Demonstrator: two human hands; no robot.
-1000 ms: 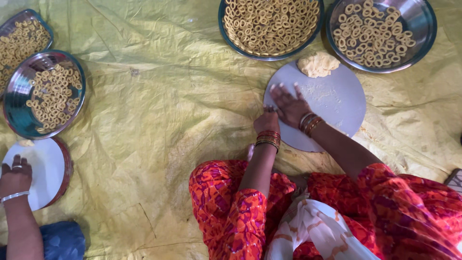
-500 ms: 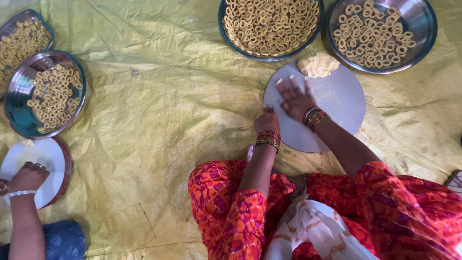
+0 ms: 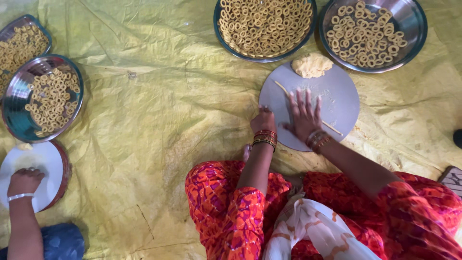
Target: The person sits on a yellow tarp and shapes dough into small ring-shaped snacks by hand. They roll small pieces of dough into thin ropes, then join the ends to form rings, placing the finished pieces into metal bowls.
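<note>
Dough rope (image 3: 308,107), thin and pale, lies across a round grey board (image 3: 341,103) on the yellow floor sheet (image 3: 159,110), under the right hand (image 3: 304,115), whose fingers are spread flat; the left hand (image 3: 263,120) rests curled at the board's edge. Dough lump (image 3: 312,65) at the far rim remains unrolled. Finished rings fill two steel bowls (image 3: 414,29) beyond. No packages, labels or signs show.

I'd say a home cooking spot on the floor: a yellow sheet (image 3: 144,120) underneath, steel bowls (image 3: 406,21) of dough rings (image 3: 262,21), round rolling boards (image 3: 337,96).
</note>
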